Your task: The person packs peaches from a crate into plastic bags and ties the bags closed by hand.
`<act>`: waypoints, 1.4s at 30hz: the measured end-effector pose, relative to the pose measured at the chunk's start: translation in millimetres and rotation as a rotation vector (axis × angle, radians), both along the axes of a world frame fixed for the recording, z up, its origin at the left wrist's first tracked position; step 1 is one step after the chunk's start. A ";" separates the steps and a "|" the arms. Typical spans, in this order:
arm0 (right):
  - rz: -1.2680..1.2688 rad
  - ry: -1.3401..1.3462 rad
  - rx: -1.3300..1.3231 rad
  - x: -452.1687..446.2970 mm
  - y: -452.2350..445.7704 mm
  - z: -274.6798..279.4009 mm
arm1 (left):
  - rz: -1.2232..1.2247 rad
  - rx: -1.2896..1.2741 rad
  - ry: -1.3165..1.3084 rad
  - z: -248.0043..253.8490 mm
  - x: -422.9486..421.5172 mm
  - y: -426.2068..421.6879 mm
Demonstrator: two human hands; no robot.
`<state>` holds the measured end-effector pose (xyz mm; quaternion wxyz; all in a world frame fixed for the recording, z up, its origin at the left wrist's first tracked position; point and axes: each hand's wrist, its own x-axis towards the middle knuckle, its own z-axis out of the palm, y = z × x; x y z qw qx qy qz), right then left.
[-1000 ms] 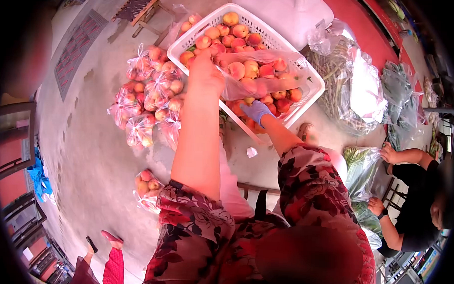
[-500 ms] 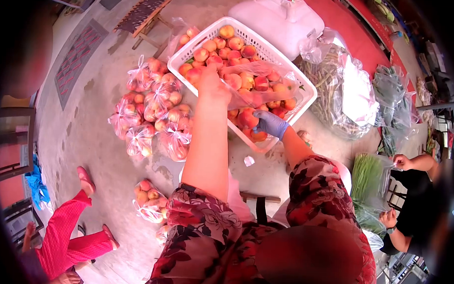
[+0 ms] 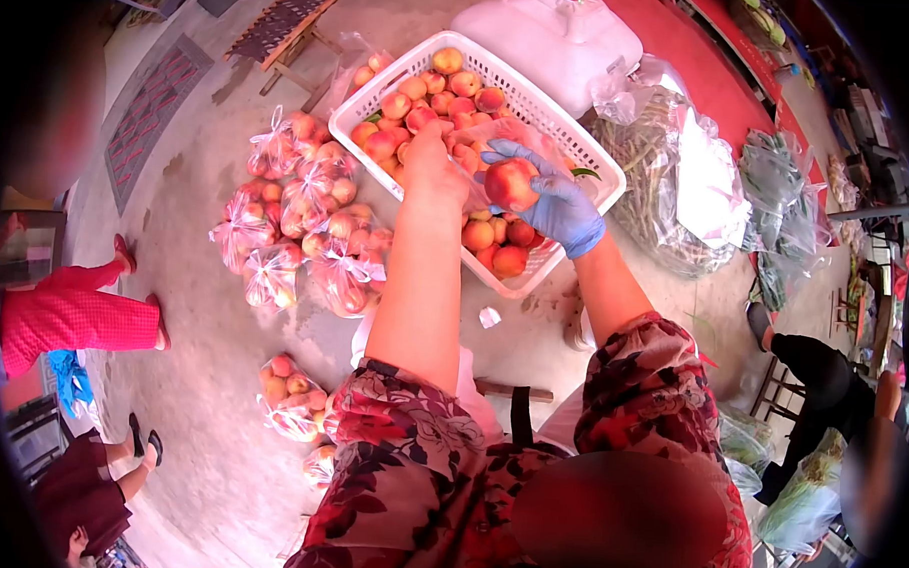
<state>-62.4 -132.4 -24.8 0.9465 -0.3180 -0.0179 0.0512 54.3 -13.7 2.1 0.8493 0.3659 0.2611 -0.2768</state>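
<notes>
My right hand, in a blue glove, grips a red-and-yellow peach above a white slatted basket. Next to it my bare left hand is closed on the edge of a clear plastic bag. The bag spreads over the fruit, and my right hand and the peach hide part of it. Loose peaches fill much of the basket, with a few green leaves among them.
Left of the basket, tied bags of peaches cluster on the floor, with another bag nearer me. A white jug and bagged stalks stand beyond. A stool is at the back; people stand at both sides.
My right hand has risen with a peach from the basket's near side to beside my left hand. The person in pink has shifted; at right, the bagged greens have moved lower.
</notes>
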 end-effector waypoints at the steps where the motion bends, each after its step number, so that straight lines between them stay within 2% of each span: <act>1: 0.000 0.005 0.043 1.2 0.0 0.4 | 0.009 0.027 0.005 9.4 -5.0 -0.2; 5: -0.064 0.015 0.225 7.2 -6.3 4.9 | 0.001 0.056 -0.049 -12.5 6.2 -7.8; 6: -0.095 0.014 0.276 7.7 -7.5 5.8 | -0.020 0.042 -0.029 -4.6 3.6 -6.7; 7: -0.161 0.015 0.259 9.1 -8.0 7.2 | -0.024 0.030 -0.049 -2.9 3.3 -8.1; 9: -0.278 0.082 0.002 13.3 -13.1 4.8 | -0.029 0.010 -0.087 -3.4 2.3 -12.0; 12: -0.327 0.135 -0.070 16.4 -25.3 17.0 | -0.009 0.029 -0.025 4.6 -3.2 -21.5; 15: -0.266 0.412 0.112 26.0 -63.0 16.2 | -0.004 0.084 -0.140 -6.9 -2.4 -30.2; 16: -0.265 0.442 0.148 26.3 -73.1 23.0 | -0.006 0.128 -0.129 -9.9 -1.8 -33.6; 19: -0.012 0.382 0.081 14.0 -128.2 8.6 | -0.035 0.147 -0.118 -18.5 -1.7 -43.8; 20: -0.073 0.479 0.066 13.9 -141.0 -0.4 | -0.035 0.146 -0.090 -22.9 -0.7 -47.9; 23: -0.175 0.437 0.158 -7.6 -172.7 -22.1 | -0.116 0.060 -0.163 -37.7 1.8 -56.1; 24: -0.418 0.544 0.162 -10.3 -169.1 -10.4 | -0.122 0.094 -0.167 -33.1 1.6 -63.6; 28: -0.554 0.516 0.140 -23.4 -216.3 -53.2 | -0.109 0.124 -0.159 -15.1 -9.3 -79.5; 29: -0.531 0.512 0.246 -28.5 -229.7 -62.7 | -0.133 0.089 -0.140 -9.4 -6.4 -77.3; 30: -0.623 0.564 0.275 -30.9 -241.7 -71.7 | -0.155 0.051 -0.130 -6.3 -3.3 -77.0; 31: -0.712 0.617 0.304 -33.8 -250.9 -81.3 | -0.150 0.080 -0.140 -9.9 -2.9 -77.2; 34: -0.838 0.527 0.379 -39.3 -270.4 -139.9 | -0.164 0.181 -0.206 -29.2 -2.0 -72.7; 37: -0.698 0.705 0.264 -28.8 -278.4 -184.9 | -0.240 0.296 -0.272 -40.2 -17.5 -70.2; 38: -0.670 0.718 0.363 -20.9 -278.8 -195.3 | -0.257 0.337 -0.262 -38.3 -23.0 -72.2; 41: -0.681 0.740 0.290 -9.4 -272.7 -189.7 | -0.360 0.381 -0.246 -21.7 -35.3 -83.9; 42: -0.660 0.748 0.319 -4.3 -276.4 -204.4 | -0.375 0.379 -0.246 -17.9 -37.1 -87.3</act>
